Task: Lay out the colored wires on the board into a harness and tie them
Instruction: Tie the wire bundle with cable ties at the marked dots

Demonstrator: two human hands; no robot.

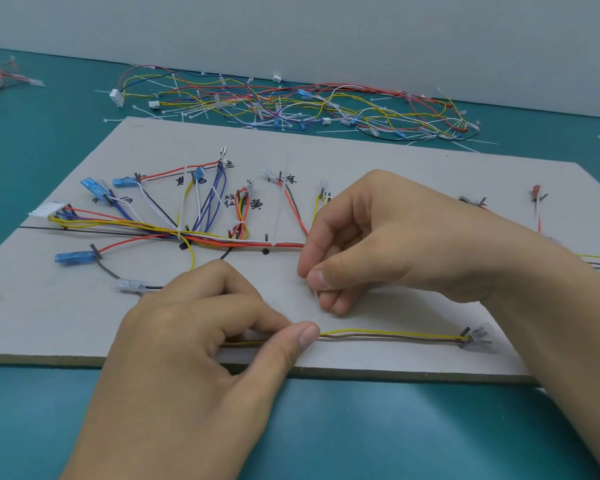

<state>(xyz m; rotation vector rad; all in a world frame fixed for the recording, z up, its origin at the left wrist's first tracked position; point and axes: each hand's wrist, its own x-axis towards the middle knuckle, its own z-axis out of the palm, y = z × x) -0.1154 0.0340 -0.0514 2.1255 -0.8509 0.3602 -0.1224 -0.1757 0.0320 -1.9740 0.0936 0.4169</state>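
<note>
A grey board (361,161) lies on the teal table and carries a harness of colored wires (160,230) routed around small pegs, with blue and clear terminals at the ends. My left hand (201,341) pinches a yellow and brown wire pair (388,335) near the board's front edge; the pair runs right to clear terminals (478,339) at a peg. My right hand (368,244) hovers just above it, thumb and fingers curled together over the board. Whether it pinches a thin tie is unclear. It covers the harness trunk's right part.
A tangled heap of spare wires and white cable ties (291,105) lies behind the board by the grey wall. More wires (7,77) sit at the far left. A red terminal (536,192) stands at the board's right end.
</note>
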